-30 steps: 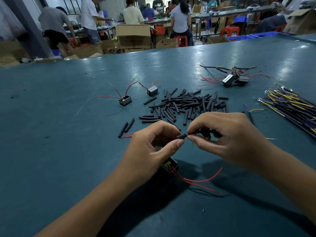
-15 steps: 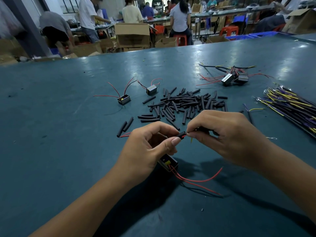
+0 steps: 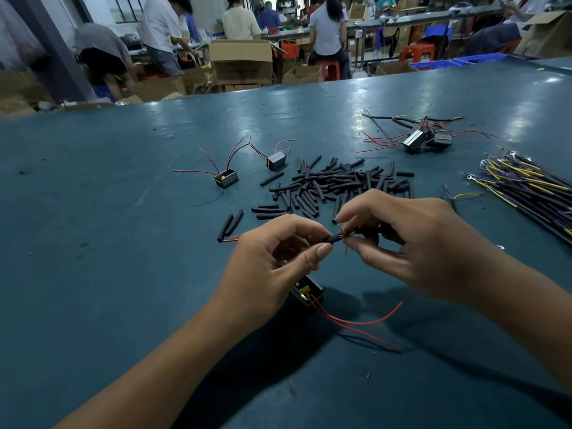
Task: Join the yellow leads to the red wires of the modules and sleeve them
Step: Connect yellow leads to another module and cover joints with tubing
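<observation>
Left hand (image 3: 272, 261) pinching black sleeve (image 3: 331, 239), right hand (image 3: 414, 243) pinching yellow lead (image 3: 346, 247)

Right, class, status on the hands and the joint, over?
Left hand pinching sleeve. Right hand pinching lead at the joint. Module under left hand. Nothing in the way.

A teal worktable (image 3: 93, 274) is filling most of the view. Beyond its far edge, an open cardboard box (image 3: 241, 61) is standing on the floor, with smaller cartons (image 3: 301, 75) lying just right of it. Left of the box, a person in a grey shirt (image 3: 102, 48) is bending over, and another in a white shirt (image 3: 161, 29) is standing. Right of the box, a person (image 3: 328, 29) is sitting on a red stool (image 3: 330, 69), facing a long bench (image 3: 402, 18). Further right, blue crates (image 3: 483, 58) are sitting beside another carton (image 3: 548, 34).
</observation>
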Demonstrator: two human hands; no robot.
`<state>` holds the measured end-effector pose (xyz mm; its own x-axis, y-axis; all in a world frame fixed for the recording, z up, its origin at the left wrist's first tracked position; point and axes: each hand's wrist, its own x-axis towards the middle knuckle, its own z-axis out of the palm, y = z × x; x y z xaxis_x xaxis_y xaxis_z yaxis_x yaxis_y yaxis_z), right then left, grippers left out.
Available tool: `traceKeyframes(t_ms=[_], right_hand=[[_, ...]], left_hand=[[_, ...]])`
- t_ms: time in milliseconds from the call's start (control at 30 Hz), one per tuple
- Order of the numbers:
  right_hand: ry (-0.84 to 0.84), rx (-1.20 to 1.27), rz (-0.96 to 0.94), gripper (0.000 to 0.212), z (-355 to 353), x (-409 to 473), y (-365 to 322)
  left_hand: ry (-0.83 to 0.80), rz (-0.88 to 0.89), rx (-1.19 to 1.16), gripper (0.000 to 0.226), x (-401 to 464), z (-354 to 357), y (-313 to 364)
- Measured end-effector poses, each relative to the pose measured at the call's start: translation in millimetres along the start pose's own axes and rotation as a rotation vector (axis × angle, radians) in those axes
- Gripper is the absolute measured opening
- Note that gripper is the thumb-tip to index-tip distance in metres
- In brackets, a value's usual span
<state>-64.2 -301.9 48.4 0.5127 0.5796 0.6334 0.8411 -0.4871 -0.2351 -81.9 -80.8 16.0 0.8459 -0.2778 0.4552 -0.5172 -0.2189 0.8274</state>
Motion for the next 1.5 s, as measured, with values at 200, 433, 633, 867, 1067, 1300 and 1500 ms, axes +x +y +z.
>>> traceKeyframes(t_ms=[200, 433, 633, 867, 1067, 1300, 1500], right_hand=[[-0.055, -0.018, -0.007, 0.018, -1.1, -0.2, -2.9], [-0.039, -0.02, 0.02, 0.022, -2.9, 1.0, -6.0], [-0.056, -0.001, 0.084, 0.029, 1.2, -1.3, -5.9], [-0.013, 0.094, 0.167, 0.022, 2.0, -1.3, -7.7], [-0.041, 0.117, 0.161, 0.019, 3.4, -2.7, -3.5], [-0.096, 0.095, 0.192, 0.018, -0.3, -1.1, 0.1], [-0.125, 0.085, 0.186, 0.012, -2.1, -0.1, 0.4]], left_hand=[[-0.003, 0.122, 0.212, 0.008, 0.8, 0.1, -0.4], [0.023, 0.242, 0.335, 0.005, 2.3, 2.5, 0.7], [0.104, 0.234, 0.368, 0.006, 0.0, 6.0, 1.1], [0.121, 0.221, 0.407, 0.01, 0.2, 8.0, 3.0], [0.019, 0.199, 0.401, 0.01, 0.5, 5.8, 7.2], [0.04, 0.086, 0.292, 0.007, -0.6, 6.3, 6.5], [0.047, 0.055, 0.248, 0.005, -1.4, 4.3, 8.4]])
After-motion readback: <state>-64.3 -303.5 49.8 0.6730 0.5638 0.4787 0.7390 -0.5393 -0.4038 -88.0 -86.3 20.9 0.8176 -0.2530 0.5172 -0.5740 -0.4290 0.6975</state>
